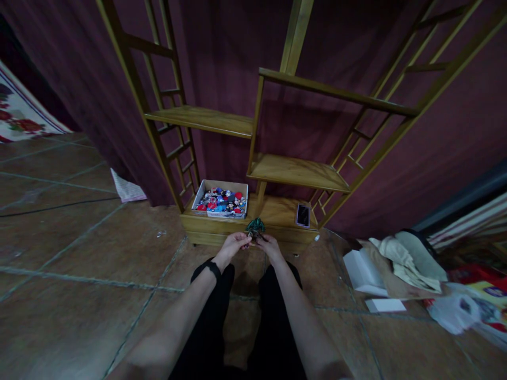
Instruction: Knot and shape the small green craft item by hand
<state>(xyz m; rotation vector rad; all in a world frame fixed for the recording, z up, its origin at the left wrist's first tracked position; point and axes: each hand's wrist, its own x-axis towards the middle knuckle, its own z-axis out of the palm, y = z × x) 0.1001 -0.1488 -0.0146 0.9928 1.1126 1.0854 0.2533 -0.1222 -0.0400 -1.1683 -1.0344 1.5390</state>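
Between my two hands is a small dark figurine-like thing with a green, shiny top (255,227); its exact kind is hard to make out. My left hand (237,243), with a dark band on the wrist, pinches its left side. From the right, my right hand (270,246) grips the other side with fingers closed. Both hands hold it in front of the low front of a wooden shelf unit (222,226). Just beyond, to the left, an open cardboard box (226,214) full of small colourful figures stands on the bottom shelf.
A dark rectangular item (303,215) lies on the bottom shelf's right end. Higher shelf boards (299,171) and slatted sides rise around. White boxes (364,272), cloth (396,253) and a plastic bag (455,311) sit on the tiled floor at right. A black cable (59,207) runs at left.
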